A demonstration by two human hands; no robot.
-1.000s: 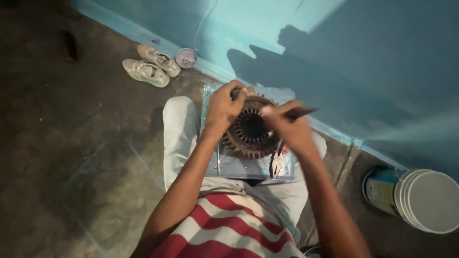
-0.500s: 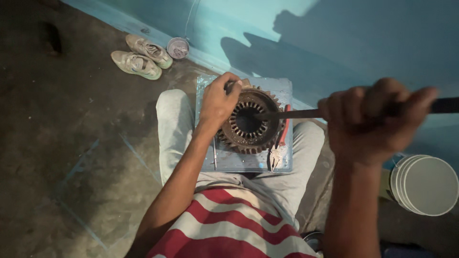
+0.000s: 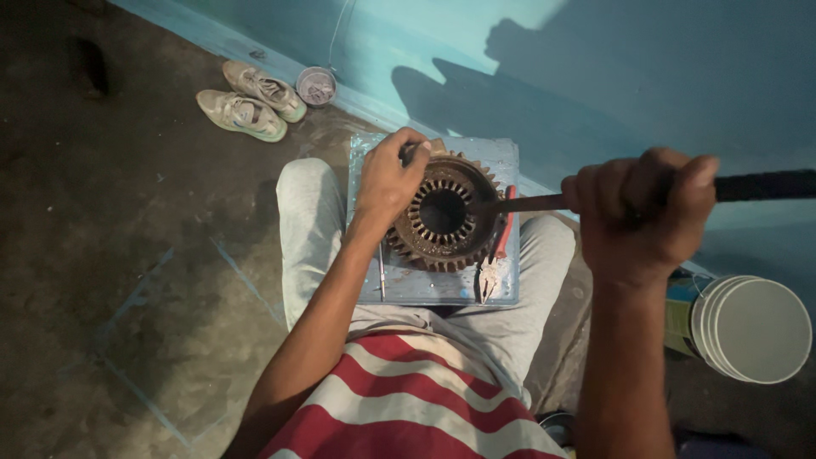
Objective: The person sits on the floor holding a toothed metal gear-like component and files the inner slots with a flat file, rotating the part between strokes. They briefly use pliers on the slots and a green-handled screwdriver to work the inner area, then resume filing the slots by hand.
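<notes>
Left hand [image 3: 389, 180] is clamped down over the rim of the rusty slotted motor core [image 3: 442, 212], which sits on a pale board [image 3: 425, 285] across the lap, while the right hand [image 3: 642, 217] is fisted tight around a long dark bar [image 3: 527, 203] whose tip reaches the core's right edge. Slots look empty as far as I can tell, so I'd guess it's mostly stripped and still being worked. Red-handled pliers [image 3: 495, 255] lie just beside the core.

toothed ring core [image 3: 442, 212] on board [image 3: 501, 157] across lap, pliers [image 3: 491, 270] on board right of core, shoes [image 3: 251, 102] and small tub [image 3: 315, 85] far left by wall, bucket [image 3: 748, 327] right
</notes>
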